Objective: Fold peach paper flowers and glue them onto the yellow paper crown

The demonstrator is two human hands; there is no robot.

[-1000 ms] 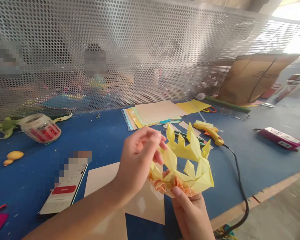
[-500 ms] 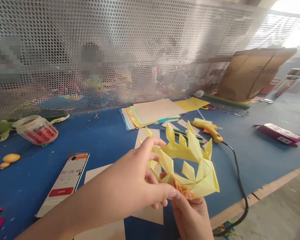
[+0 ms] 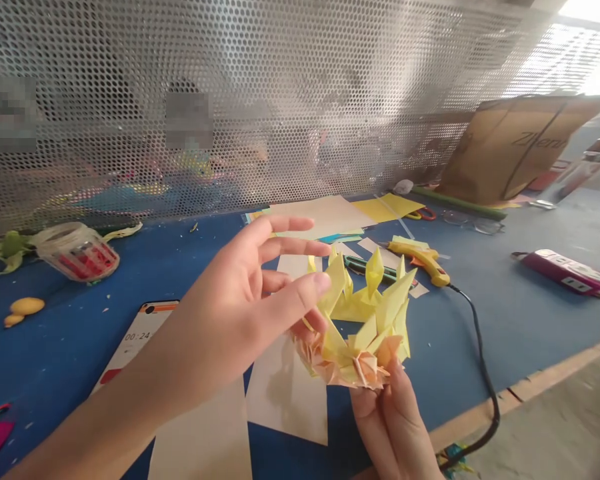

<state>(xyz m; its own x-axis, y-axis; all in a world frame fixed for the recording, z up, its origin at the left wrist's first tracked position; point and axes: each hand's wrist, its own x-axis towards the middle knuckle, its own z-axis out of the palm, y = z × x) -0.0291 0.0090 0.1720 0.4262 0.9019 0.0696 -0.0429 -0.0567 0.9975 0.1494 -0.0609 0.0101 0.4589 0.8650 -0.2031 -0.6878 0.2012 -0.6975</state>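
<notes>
A folded-paper crown (image 3: pixel 365 307) hangs above the table, a ring of pale yellow pointed pieces with peach-orange paper flowers (image 3: pixel 367 369) along its near lower edge. My right hand (image 3: pixel 397 420) pinches that lower edge from below, thumb against an orange fold. My left hand (image 3: pixel 250 293) is at the crown's left side with its fingers spread and apart. Its thumb tip overlaps a yellow point; whether it touches the paper is unclear. Pale paper sheets (image 3: pixel 290 400) lie on the table beneath, partly covered by my left arm.
On the blue table (image 3: pixel 460 373) lie a yellow glue gun (image 3: pixel 425 260) with its black cord, a green cutter (image 3: pixel 365 268), stacked coloured paper (image 3: pixel 320 213), a phone (image 3: pixel 140 333), a plastic jar (image 3: pixel 77 253) and a purple case (image 3: pixel 565 272). A perforated metal screen (image 3: pixel 280 100) stands behind.
My left hand has come off the lower edge, moved up and left, and spread its fingers. The crown has turned and tilted in my right hand, bringing the orange flowers into view.
</notes>
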